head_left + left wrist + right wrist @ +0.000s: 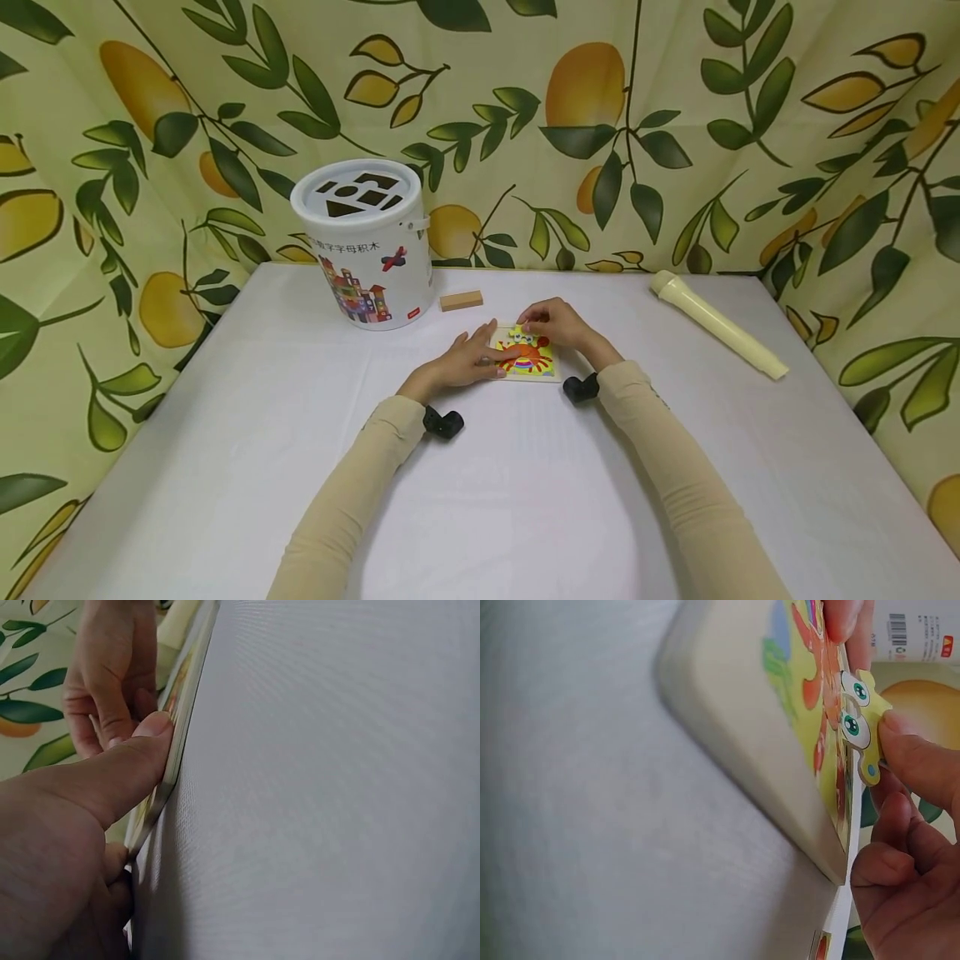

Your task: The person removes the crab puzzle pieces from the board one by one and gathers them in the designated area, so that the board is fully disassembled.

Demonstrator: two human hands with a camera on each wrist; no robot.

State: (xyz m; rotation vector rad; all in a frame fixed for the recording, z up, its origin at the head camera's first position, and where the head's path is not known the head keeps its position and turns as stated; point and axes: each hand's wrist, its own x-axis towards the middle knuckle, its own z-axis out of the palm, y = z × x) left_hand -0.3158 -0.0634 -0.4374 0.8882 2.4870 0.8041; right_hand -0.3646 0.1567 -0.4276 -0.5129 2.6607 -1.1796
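Note:
A crab jigsaw puzzle board (542, 367) lies on the white-covered table, a red-orange crab on yellow showing. My left hand (468, 358) holds the board at its left side. In the left wrist view the thumb of the left hand (112, 769) lies at the board's edge, other fingers curled at the corner. At the board's top edge my right hand (561, 322) pinches a yellow puzzle piece (870, 724) printed with the crab's two green eyes. The piece stands tilted up from the board, thumb against one face, fingertips partly hidden behind it.
A white bucket (375, 275) with shaped holes in its lid stands back left. Beside it lies a small wooden block (461, 301). On the right is a cream tapered rod (716, 323). A leaf-and-fruit patterned curtain (495, 67) surrounds the table (487, 500).

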